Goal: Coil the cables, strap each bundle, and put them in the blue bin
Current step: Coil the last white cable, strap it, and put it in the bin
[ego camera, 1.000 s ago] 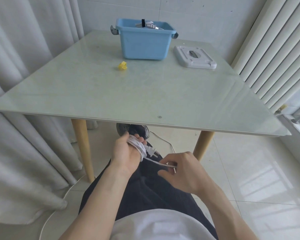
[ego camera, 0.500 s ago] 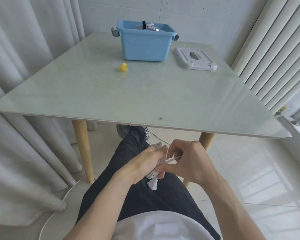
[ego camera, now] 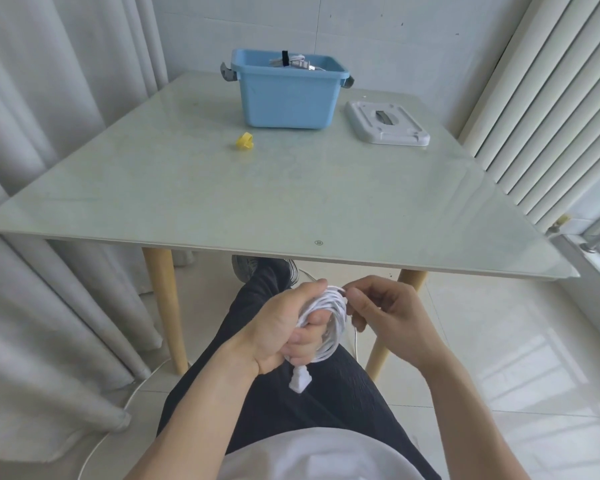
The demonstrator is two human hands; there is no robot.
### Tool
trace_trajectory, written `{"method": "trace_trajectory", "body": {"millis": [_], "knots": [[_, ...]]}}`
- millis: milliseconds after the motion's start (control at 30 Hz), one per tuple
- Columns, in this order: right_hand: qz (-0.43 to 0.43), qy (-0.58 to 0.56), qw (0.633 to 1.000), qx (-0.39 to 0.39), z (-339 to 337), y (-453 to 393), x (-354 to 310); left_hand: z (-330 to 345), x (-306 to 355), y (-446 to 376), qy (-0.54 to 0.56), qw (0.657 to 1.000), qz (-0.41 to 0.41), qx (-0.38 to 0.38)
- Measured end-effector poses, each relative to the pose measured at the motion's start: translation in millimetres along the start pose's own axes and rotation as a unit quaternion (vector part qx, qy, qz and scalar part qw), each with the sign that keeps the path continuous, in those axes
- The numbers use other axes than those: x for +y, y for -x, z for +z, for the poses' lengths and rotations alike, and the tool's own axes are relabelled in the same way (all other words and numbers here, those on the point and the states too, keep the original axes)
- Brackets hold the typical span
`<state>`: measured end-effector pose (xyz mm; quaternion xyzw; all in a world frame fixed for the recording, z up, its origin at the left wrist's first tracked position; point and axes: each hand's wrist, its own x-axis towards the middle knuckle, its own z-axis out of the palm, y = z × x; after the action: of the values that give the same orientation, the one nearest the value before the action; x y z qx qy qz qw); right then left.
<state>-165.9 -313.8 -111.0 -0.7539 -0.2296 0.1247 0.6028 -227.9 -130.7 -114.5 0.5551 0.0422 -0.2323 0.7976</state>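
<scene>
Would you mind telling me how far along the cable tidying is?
One strapped bundle already sits in the blue bin. The left hand grips a white cable coil; the right hand feeds it. Strapping, perhaps with the yellow strap, and binning remain.

Both forearms reach forward over the lap. The left hand [ego camera: 284, 327] is fisted around the coil [ego camera: 329, 323], thumb on top. The right hand [ego camera: 385, 313], just right of the coil, pinches its top strand with curled fingertips [ego camera: 352, 295].
</scene>
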Motion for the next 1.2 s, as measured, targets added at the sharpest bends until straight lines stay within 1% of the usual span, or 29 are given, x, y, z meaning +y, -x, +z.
{"method": "trace_trajectory", "body": {"millis": [100,200,300,400,433,467,533,567,633,700,767,833,933,967,1033,1100,1133,1167,1200], "knots": [[-0.017,-0.002,1.0,0.01,15,14,-6,-2,1,-1,0.063,0.996,0.015,-0.057],[-0.063,0.01,0.996,0.055,24,19,-17,2,7,-2,0.13,0.982,0.057,-0.128],[-0.091,-0.014,0.993,0.077,23,13,-37,7,18,-3,0.144,0.97,0.102,-0.164],[-0.099,-0.039,0.992,0.06,18,4,-52,10,38,-5,0.146,0.962,0.124,-0.194],[-0.101,-0.054,0.992,0.054,16,-1,-56,12,48,-4,0.142,0.964,0.134,-0.182],[-0.102,-0.064,0.991,0.052,16,-5,-58,14,55,-3,0.135,0.97,0.142,-0.144],[-0.127,-0.038,0.989,0.063,13,-19,-69,19,76,-5,0.106,0.98,0.162,-0.033],[-0.139,-0.02,0.988,0.06,13,-27,-74,23,86,-6,0.097,0.98,0.17,0.02],[-0.17,0.016,0.984,0.046,13,-45,-84,22,101,-18,0.087,0.969,0.201,0.111],[-0.183,0.049,0.981,0.043,15,-65,-91,16,118,-31,0.094,0.951,0.226,0.187],[-0.184,0.069,0.978,0.073,18,-88,-95,8,132,-42,0.111,0.937,0.237,0.231],[-0.171,0.085,0.976,0.108,21,-115,-94,3,143,-54,0.111,0.934,0.231,0.25],[-0.158,0.118,0.972,0.124,19,-150,-90,-8,156,-66,0.082,0.945,0.217,0.232],[-0.158,0.127,0.972,0.123,15,-157,-91,-13,160,-66,0.078,0.954,0.205,0.202],[-0.149,0.141,0.975,0.09,8,-170,-97,-32,170,-61,0.112,0.973,0.177,0.101],[-0.139,0.151,0.978,0.034,3,-181,-102,-48,175,-57,0.183,0.972,0.149,0.009],[-0.141,0.157,0.977,0.012,3,-187,-104,-54,175,-57,0.212,0.967,0.141,-0.01],[-0.148,0.16,0.976,-0.004,6,-198,-106,-61,178,-61,0.228,0.963,0.146,-0.005],[-0.157,0.156,0.975,-0.015,10,-208,-106,-65,181,-66,0.233,0.959,0.159,0.017]]}}
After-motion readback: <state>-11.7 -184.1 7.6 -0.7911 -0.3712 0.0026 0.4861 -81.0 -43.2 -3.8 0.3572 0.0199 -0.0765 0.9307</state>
